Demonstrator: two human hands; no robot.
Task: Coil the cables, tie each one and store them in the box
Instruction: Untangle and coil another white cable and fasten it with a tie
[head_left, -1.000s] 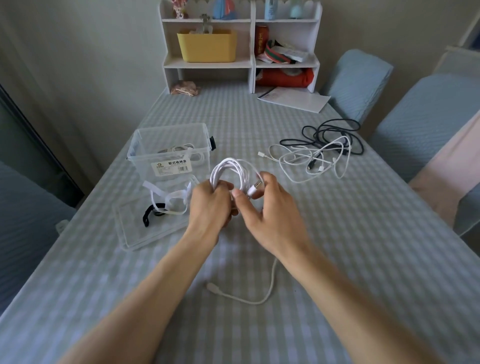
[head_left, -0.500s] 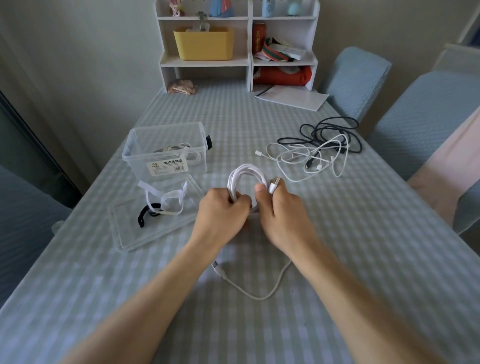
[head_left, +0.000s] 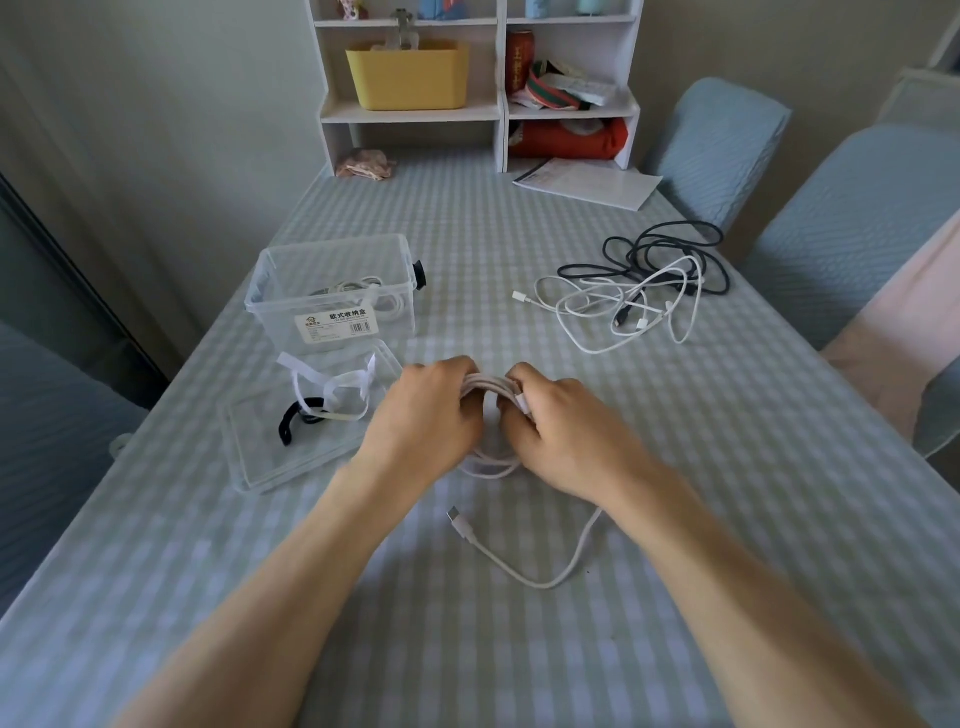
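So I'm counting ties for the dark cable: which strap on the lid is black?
The short curved black strap at the lid's left; the others are white.

both bare forearms reach forward from the lower edge and converge toward the middle. the left hand (head_left: 423, 415) is turned back up, fingers curled over and gripping a white cable (head_left: 488, 387). the right hand (head_left: 558, 423) sits just beside it, also back up, its fingers curled round the same cable. the two hands nearly touch, knuckles facing away.
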